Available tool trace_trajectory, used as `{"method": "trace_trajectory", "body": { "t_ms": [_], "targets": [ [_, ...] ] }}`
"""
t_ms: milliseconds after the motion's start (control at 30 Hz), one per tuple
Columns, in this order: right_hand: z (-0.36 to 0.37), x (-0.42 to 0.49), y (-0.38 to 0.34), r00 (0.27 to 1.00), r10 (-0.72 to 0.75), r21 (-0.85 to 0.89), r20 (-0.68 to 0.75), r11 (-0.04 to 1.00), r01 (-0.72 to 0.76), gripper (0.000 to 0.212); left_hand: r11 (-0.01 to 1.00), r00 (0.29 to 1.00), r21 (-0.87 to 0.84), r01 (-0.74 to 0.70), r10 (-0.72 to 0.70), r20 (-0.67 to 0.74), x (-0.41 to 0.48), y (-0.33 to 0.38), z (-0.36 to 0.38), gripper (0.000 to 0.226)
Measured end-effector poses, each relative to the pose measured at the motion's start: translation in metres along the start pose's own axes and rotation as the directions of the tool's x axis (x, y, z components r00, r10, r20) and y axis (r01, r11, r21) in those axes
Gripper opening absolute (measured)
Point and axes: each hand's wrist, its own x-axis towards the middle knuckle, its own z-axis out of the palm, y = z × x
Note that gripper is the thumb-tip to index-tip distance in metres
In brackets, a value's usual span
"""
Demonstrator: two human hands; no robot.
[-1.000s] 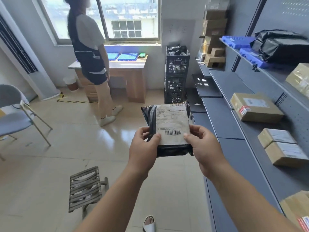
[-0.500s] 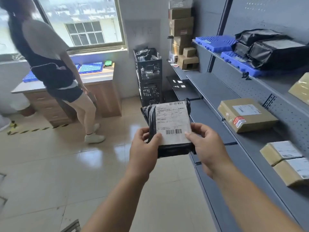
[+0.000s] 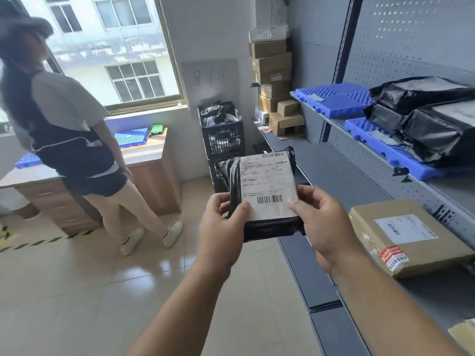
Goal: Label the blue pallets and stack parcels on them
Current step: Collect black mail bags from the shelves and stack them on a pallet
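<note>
I hold a black plastic parcel (image 3: 266, 191) with a white shipping label facing me, in front of my chest. My left hand (image 3: 222, 235) grips its lower left corner, thumb on the label. My right hand (image 3: 321, 227) grips its lower right edge, thumb on the label. On the upper shelf to the right lie two blue pallets: the far one (image 3: 334, 100) is bare, with a small grey label on it, and the near one (image 3: 380, 147) carries several black bagged parcels (image 3: 431, 124).
A brown carton (image 3: 408, 236) lies on the grey lower shelf (image 3: 341, 173). Stacked cartons (image 3: 273, 80) and a black crate stack (image 3: 222, 140) stand in the corner. A person (image 3: 69, 140) stands by a wooden desk (image 3: 144, 181) with more blue pallets (image 3: 131, 136).
My view has swung right and closer to the shelves. The parcel stays in both hands, unchanged in grip. The person by the desk now appears further left.
</note>
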Motion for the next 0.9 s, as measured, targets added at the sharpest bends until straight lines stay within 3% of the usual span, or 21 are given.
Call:
{"method": "trace_trajectory", "body": {
  "t_ms": [233, 467, 667, 900],
  "targets": [
    [-0.007, 0.096, -0.018, 0.998, -0.058, -0.055, -0.018, 0.997, 0.057, 0.014, 0.998, 0.999, -0.059, -0.018, 0.021, 0.043, 0.094, 0.012, 0.048, 0.010],
    [-0.028, 0.180, -0.042, 0.970, -0.159, -0.172, -0.185, 0.977, 0.127, 0.022, 0.996, 0.971, -0.064, -0.055, 0.068, 0.231, 0.197, 0.029, 0.116, 0.020],
    [-0.032, 0.238, -0.059, 0.888, -0.216, -0.246, -0.406, 0.962, 0.122, 0.025, 0.997, 0.907, -0.061, -0.048, 0.069, 0.416, 0.281, 0.045, 0.168, 0.022],
    [-0.033, 0.279, -0.076, 0.777, -0.299, -0.344, -0.553, 0.932, 0.114, 0.021, 0.996, 0.813, -0.072, -0.057, 0.089, 0.575, 0.345, 0.057, 0.223, 0.015]
  ]
}}
